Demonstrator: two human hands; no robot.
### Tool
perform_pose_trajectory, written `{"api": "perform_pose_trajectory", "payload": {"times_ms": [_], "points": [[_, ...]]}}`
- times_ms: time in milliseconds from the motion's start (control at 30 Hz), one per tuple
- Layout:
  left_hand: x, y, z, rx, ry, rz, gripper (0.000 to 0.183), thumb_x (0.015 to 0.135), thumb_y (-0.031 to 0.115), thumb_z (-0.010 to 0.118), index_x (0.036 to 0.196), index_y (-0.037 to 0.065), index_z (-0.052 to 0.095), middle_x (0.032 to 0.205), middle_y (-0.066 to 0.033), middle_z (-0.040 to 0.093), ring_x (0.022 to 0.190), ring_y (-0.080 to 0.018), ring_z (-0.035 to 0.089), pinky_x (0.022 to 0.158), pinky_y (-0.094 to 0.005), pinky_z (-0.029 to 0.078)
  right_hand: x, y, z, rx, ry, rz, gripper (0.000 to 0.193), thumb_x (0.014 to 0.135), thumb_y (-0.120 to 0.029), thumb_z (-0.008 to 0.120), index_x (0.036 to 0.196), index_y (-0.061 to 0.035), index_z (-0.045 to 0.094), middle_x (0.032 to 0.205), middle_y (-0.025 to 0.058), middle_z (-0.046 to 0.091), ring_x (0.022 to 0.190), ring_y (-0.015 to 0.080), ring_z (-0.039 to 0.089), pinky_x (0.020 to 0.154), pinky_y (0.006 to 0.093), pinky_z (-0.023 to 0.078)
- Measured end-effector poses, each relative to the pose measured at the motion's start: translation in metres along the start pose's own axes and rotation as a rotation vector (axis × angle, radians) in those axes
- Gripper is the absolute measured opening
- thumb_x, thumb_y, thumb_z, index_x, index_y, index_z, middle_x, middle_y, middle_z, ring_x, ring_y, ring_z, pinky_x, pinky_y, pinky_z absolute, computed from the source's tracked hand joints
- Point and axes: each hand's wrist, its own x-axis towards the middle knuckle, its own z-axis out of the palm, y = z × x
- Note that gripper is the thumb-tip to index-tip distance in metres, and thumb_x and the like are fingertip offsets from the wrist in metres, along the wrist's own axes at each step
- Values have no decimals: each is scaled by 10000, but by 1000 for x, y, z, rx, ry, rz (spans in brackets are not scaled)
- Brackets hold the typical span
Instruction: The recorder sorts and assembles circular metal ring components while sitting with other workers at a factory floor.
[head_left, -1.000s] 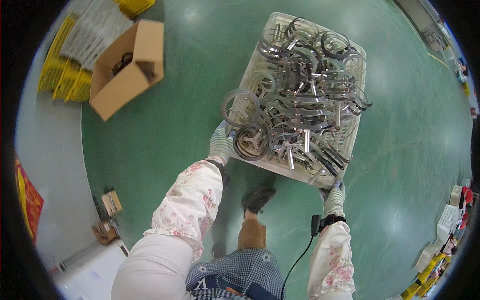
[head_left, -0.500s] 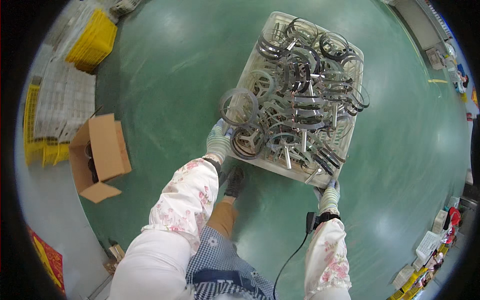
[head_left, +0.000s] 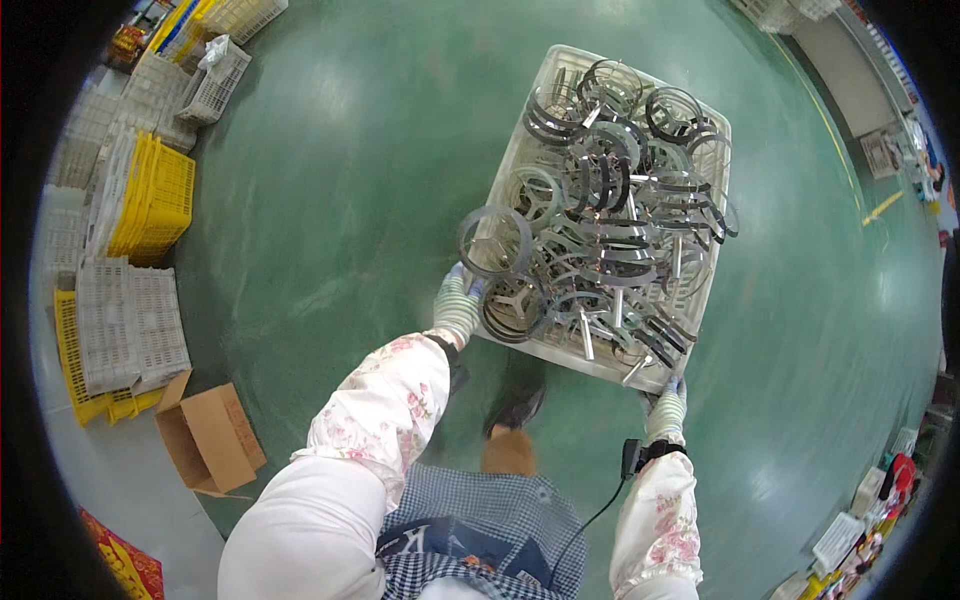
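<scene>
Both gloved hands carry a white plastic crate (head_left: 570, 362) out in front of me, above the green floor. My left hand (head_left: 457, 303), in a striped glove, is closed on the near left corner. The near right corner is in the grip of my right hand (head_left: 667, 408). Heaped in the crate are several ring-shaped metal parts (head_left: 610, 200) with dark bands, spokes and silver stems. One grey ring (head_left: 496, 242) sticks out over the left rim, just above my left hand. The fingers under the crate are partly hidden.
On the left stand stacks of white crates (head_left: 130, 325) and yellow crates (head_left: 155, 200), with an open cardboard box (head_left: 212, 438) in front. A grey cabinet (head_left: 850, 75) is at the far right. Bins and goods (head_left: 840, 540) line the near right edge. A cable (head_left: 590, 520) hangs from my right wrist.
The stacks and cardboard box at the left have shifted toward me in the view as I walk forward. The crate stays in both hands, slightly lower in the picture.
</scene>
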Motion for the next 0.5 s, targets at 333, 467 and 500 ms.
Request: {"api": "perform_pose_trajectory", "payload": {"times_ms": [333,467,500], "points": [[18,7,-1,138,-77,60,522,910,143,605,1383,4,432,1298,-247,546,1213,-356,542,1038,-395,414,-93,170,180,226,-344,239,609,927,-495,583,1272,1,504,1307,220,561,1253,343,499,1005,420,420],[10,-4,-69,110,-207,155,692,883,255,651,1464,61,328,1378,-272,461,1281,-420,448,1069,-443,379,-113,150,217,-574,-371,-391,341,952,-268,568,1185,-20,564,1175,149,613,1088,285,595,882,376,529],[4,-15,-90,57,-190,151,706,886,263,654,1469,54,316,1399,-273,443,1288,-413,448,1072,-439,378,-112,135,222,-892,-402,-643,261,961,-180,553,1176,-33,568,1137,115,617,1009,265,634,843,364,563]]}}
